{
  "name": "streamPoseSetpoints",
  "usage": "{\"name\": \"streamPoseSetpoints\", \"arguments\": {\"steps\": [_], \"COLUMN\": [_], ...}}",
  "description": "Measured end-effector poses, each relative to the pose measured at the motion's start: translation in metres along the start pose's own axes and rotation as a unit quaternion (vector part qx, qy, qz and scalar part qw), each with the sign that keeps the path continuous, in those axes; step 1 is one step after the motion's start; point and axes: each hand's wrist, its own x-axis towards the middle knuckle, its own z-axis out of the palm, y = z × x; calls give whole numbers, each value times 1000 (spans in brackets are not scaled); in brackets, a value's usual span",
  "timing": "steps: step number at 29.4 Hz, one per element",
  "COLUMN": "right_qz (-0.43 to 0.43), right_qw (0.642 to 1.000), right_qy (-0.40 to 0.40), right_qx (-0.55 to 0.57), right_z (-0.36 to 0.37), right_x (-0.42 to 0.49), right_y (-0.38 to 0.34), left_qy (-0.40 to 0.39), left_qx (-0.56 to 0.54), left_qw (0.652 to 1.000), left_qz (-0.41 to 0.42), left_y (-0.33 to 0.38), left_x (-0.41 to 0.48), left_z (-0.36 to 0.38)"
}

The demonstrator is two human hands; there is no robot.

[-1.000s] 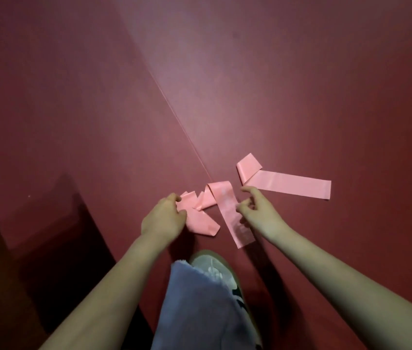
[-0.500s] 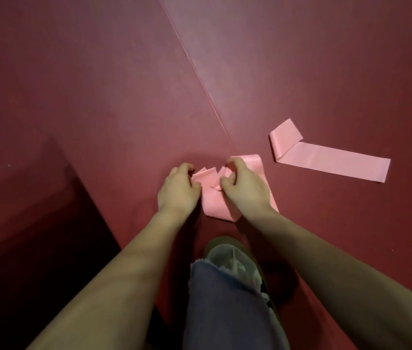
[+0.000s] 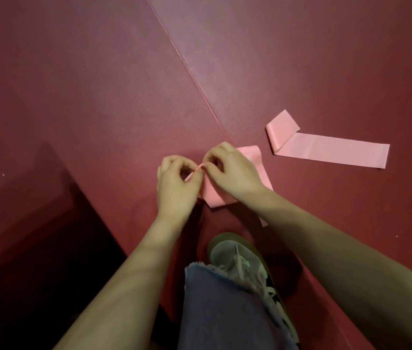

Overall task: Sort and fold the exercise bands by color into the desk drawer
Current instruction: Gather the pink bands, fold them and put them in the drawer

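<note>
A pink exercise band (image 3: pixel 216 197) lies bunched on the dark red floor mat (image 3: pixel 124 97) under my hands. My left hand (image 3: pixel 176 186) and my right hand (image 3: pixel 232 171) are side by side, both pinching the same thin edge of this band between fingertips. Much of the band is hidden by my right hand and wrist; a small end shows below my right forearm. A second pink band (image 3: pixel 326 149) lies flat to the right, with its left end folded back, apart from both hands.
A seam (image 3: pixel 189 72) runs diagonally across the mat from the top to my hands. My shoe (image 3: pixel 240 258) and jeans leg (image 3: pixel 225 311) stand just below the band. A dark shadowed area (image 3: pixel 35 248) fills the lower left. No drawer shows.
My hands have come together over the near band, gathering its loose folds into a compact bundle. My view has shifted, so the second band sits further right.
</note>
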Motion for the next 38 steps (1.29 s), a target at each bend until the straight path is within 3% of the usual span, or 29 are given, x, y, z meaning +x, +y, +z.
{"name": "streamPoseSetpoints", "arguments": {"steps": [7,13,18,21,25,27,29,38], "right_qz": [5,-16,-18,-1,12,-21,-78,-145], "right_qw": [959,969,979,978,981,992,997,925], "right_qy": [-29,50,18,1,-19,-5,1,-150], "right_qx": [283,240,204,207,193,125,-18,-317], "right_z": [-12,-49,-81,-84,-83,-84,-83,-55], "right_x": [-1,5,19,26,26,19,6,-69], "right_y": [-13,-33,-42,-37,-24,-12,5,96], "left_qy": [23,-42,-118,-163,-148,-129,-116,-189], "left_qx": [-297,-393,-390,-331,-278,-282,-276,-228], "left_qw": [951,913,906,920,938,938,940,941], "left_qz": [-88,-99,-111,-130,-145,-154,-166,-164], "left_y": [42,73,82,79,70,63,54,40], "left_x": [4,6,15,16,7,2,-3,-28], "left_z": [-3,-12,-9,-3,3,4,5,21]}}
